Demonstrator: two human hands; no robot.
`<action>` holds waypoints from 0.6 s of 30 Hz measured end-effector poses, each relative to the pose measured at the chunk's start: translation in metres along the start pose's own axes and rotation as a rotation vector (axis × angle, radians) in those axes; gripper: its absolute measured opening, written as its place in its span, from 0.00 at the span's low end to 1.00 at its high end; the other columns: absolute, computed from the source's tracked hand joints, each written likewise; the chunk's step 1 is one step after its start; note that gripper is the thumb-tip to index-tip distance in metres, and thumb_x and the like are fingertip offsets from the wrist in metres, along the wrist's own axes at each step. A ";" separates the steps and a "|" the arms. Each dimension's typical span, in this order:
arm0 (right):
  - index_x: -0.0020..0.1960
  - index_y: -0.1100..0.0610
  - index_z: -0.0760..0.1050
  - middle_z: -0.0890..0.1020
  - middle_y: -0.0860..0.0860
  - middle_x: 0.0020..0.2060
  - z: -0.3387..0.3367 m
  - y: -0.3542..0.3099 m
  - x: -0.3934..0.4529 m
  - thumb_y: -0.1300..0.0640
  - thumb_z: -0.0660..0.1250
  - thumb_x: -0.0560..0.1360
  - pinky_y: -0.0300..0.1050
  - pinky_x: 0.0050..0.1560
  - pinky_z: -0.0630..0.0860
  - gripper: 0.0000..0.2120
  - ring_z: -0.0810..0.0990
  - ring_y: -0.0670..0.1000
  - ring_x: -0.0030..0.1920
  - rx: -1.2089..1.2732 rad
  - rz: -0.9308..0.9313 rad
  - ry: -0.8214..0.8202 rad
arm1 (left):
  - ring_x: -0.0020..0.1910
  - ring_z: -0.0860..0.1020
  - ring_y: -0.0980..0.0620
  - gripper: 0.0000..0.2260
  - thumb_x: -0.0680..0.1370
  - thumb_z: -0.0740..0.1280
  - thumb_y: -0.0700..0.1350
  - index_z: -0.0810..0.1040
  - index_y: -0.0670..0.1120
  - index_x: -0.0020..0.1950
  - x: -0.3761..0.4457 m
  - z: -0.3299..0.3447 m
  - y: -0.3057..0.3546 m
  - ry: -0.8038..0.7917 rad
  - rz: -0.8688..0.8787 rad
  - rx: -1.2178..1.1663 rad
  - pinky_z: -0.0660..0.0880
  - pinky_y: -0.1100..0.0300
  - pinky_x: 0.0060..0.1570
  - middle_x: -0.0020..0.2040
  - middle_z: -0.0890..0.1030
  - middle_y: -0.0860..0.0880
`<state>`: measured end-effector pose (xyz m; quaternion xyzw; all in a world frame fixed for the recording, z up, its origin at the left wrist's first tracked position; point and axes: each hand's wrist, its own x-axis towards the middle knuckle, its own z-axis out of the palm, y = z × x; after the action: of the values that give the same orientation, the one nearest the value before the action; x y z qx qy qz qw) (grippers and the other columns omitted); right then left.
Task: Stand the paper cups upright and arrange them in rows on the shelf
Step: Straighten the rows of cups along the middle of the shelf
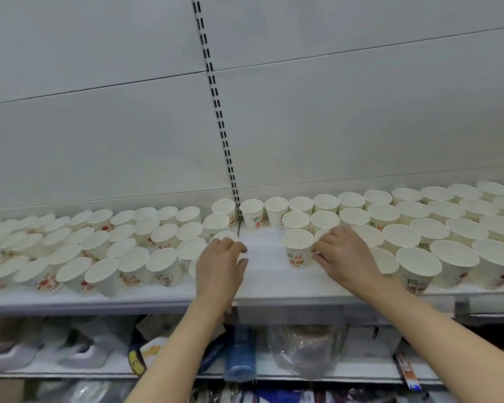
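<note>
White metal forms the back wall (pixel 332 117) and the long shelf (pixel 268 283), which runs from nine o'clock to three o'clock across the view. Paper cups (pixel 416 237) stand upright on it in rows about four deep, too many to count exactly, with a bare gap at the centre. At five o'clock the right hand (pixel 345 254) reaches in, fingers curled round a cup mostly hidden beneath it, fingertips just beside one printed cup (pixel 298 248) standing alone at the gap's edge. At seven o'clock the left hand (pixel 220 264) lies over another hidden cup, fingers bent about its rim. Below, a lower shelf (pixel 70 370) holds a blue roll (pixel 240 353) and clear plastic bags (pixel 306 350).
</note>
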<state>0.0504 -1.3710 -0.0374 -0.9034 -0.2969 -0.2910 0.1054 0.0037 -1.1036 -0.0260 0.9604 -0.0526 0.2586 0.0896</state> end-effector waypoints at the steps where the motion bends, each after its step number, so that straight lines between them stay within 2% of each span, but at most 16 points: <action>1: 0.39 0.55 0.80 0.80 0.49 0.35 0.003 -0.007 0.002 0.56 0.75 0.67 0.49 0.39 0.71 0.05 0.76 0.55 0.39 0.002 -0.017 0.012 | 0.44 0.76 0.46 0.08 0.69 0.76 0.47 0.83 0.49 0.47 -0.009 -0.005 -0.015 0.040 -0.032 0.028 0.72 0.55 0.39 0.43 0.81 0.51; 4: 0.37 0.53 0.79 0.79 0.48 0.33 0.017 -0.030 0.012 0.56 0.73 0.68 0.47 0.39 0.67 0.04 0.75 0.54 0.37 0.029 -0.053 0.017 | 0.45 0.76 0.46 0.12 0.67 0.76 0.51 0.82 0.49 0.47 -0.027 -0.016 -0.053 0.008 -0.113 0.086 0.72 0.55 0.38 0.44 0.81 0.51; 8: 0.38 0.53 0.79 0.80 0.47 0.34 0.035 -0.070 0.040 0.56 0.74 0.68 0.45 0.39 0.67 0.04 0.75 0.53 0.37 0.115 -0.039 -0.023 | 0.48 0.74 0.51 0.05 0.73 0.72 0.52 0.82 0.53 0.46 -0.029 -0.024 -0.077 -0.204 -0.102 0.057 0.66 0.59 0.36 0.45 0.80 0.55; 10: 0.41 0.54 0.80 0.81 0.48 0.36 0.042 -0.092 0.057 0.57 0.74 0.68 0.46 0.38 0.71 0.03 0.76 0.53 0.39 0.168 -0.025 -0.049 | 0.46 0.73 0.53 0.02 0.74 0.72 0.51 0.82 0.54 0.44 -0.030 -0.031 -0.087 -0.199 -0.098 -0.018 0.66 0.59 0.35 0.43 0.79 0.57; 14: 0.48 0.55 0.80 0.81 0.50 0.42 0.063 -0.120 0.087 0.60 0.75 0.65 0.47 0.37 0.74 0.12 0.75 0.55 0.42 0.179 -0.032 -0.110 | 0.39 0.75 0.59 0.02 0.74 0.72 0.50 0.80 0.56 0.42 -0.035 -0.046 -0.109 -0.201 -0.098 -0.193 0.73 0.61 0.36 0.39 0.78 0.59; 16: 0.46 0.56 0.81 0.81 0.50 0.41 0.074 -0.128 0.098 0.61 0.75 0.64 0.48 0.36 0.74 0.11 0.75 0.55 0.41 0.172 -0.029 -0.144 | 0.39 0.76 0.61 0.03 0.74 0.72 0.49 0.80 0.56 0.42 -0.036 -0.052 -0.118 -0.210 -0.081 -0.256 0.75 0.60 0.39 0.39 0.79 0.60; 18: 0.40 0.55 0.81 0.80 0.49 0.35 0.080 -0.135 0.103 0.61 0.75 0.64 0.46 0.34 0.71 0.06 0.75 0.55 0.38 0.145 -0.024 -0.163 | 0.40 0.77 0.62 0.03 0.73 0.73 0.48 0.80 0.56 0.42 -0.035 -0.056 -0.124 -0.208 -0.080 -0.329 0.75 0.61 0.40 0.39 0.79 0.60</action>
<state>0.0745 -1.1845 -0.0394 -0.9104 -0.3357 -0.1955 0.1425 -0.0352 -0.9693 -0.0142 0.9556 -0.0650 0.1423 0.2498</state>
